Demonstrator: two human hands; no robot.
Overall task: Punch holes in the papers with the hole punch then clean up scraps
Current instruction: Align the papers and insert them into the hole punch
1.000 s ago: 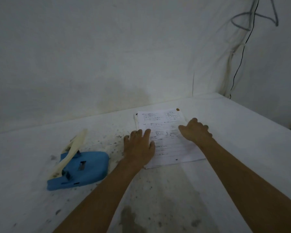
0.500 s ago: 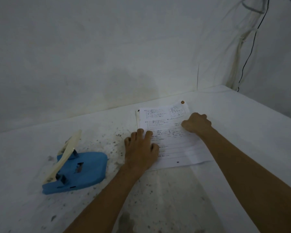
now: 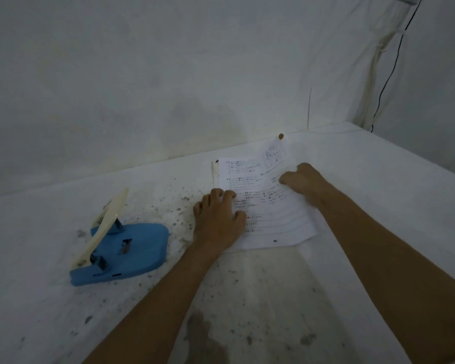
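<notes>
While left hand (image 3: 217,223) pins papers (image 3: 267,203), right fingers (image 3: 286,179) atop.

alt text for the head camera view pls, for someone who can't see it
Two bare hands press on a printed paper on a white cloth table: left hand flat on its left edge, right hand curled at its right edge. A blue hole punch sits to the left amid dark scraps.

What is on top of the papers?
Both hands rest on the papers: the left hand lies flat on their left edge, and the right hand, curled, presses the right side. What print lies under the hands is covered.
</notes>
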